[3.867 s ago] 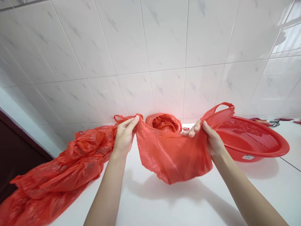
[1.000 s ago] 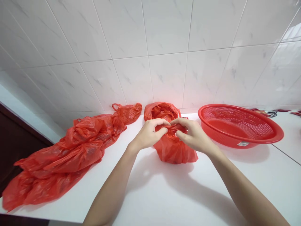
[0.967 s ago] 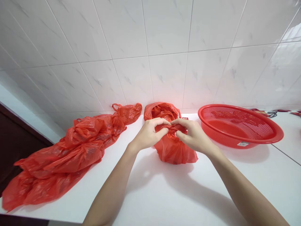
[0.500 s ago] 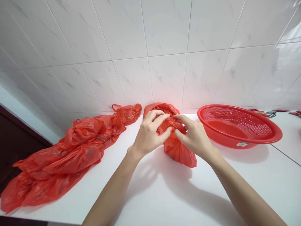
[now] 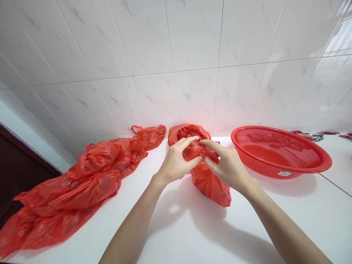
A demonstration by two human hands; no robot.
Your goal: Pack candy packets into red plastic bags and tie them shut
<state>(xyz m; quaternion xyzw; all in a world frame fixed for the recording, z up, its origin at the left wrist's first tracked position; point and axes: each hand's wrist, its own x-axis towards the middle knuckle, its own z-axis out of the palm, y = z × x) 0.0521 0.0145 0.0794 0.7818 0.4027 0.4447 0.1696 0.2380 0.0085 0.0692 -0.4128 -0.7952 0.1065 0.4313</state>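
Note:
A small red plastic bag hangs just above the white counter, bunched at its top. My left hand and my right hand meet over that bunched top, both pinched shut on the plastic, fingertips almost touching. The bag's lower part droops toward the right, under my right hand. Directly behind my hands, against the tiled wall, sits another red bag with an open mouth and crumpled red plastic inside.
A long heap of loose red plastic bags stretches along the counter's left side to its front edge. A red perforated basin stands at the right. Small dark items lie far right by the wall.
The bag was first held spread wide between my hands. Since then both hands came together and gathered its top; in the last second the bunch tightened and the bag's bottom swung rightward.

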